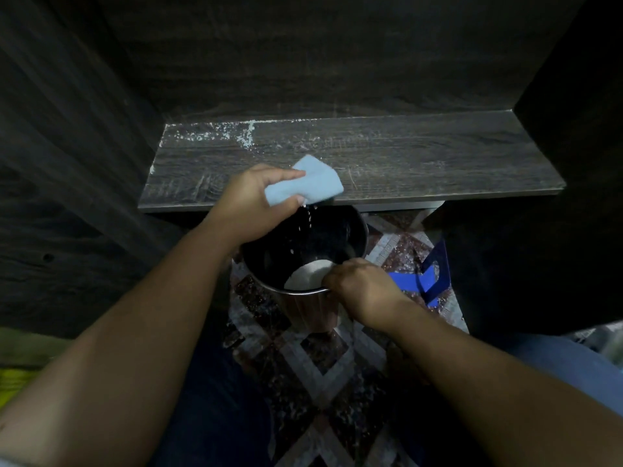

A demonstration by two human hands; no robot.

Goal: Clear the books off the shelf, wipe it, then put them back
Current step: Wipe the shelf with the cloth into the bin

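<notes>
The shelf [421, 160] is a dark wood-grain board set in a dark cabinet, with side walls left and right and a back panel behind. White crumbs [247, 136] lie scattered along its back edge, thickest toward the left rear, and faint pale streaks cross the rest of the board. The left hand [246, 200] pinches a folded light-blue cloth [313, 183], thumb on top and fingers beneath, and the cloth rests on the shelf's front edge, left of the middle. A few white specks [307, 219] are in the air just under the cloth, falling past the edge. Directly below sits a round metal bin [310, 311], its mouth just under the shelf front and tilted toward the camera. The right hand [360, 284] grips the bin's near rim with curled fingers. A pale heap [306, 274] lies inside against the near wall. The floor [323, 365] beneath is tiled in a diamond pattern and dusted with white. A blue object [431, 281] stands on the floor to the bin's right; what it is I cannot tell.
</notes>
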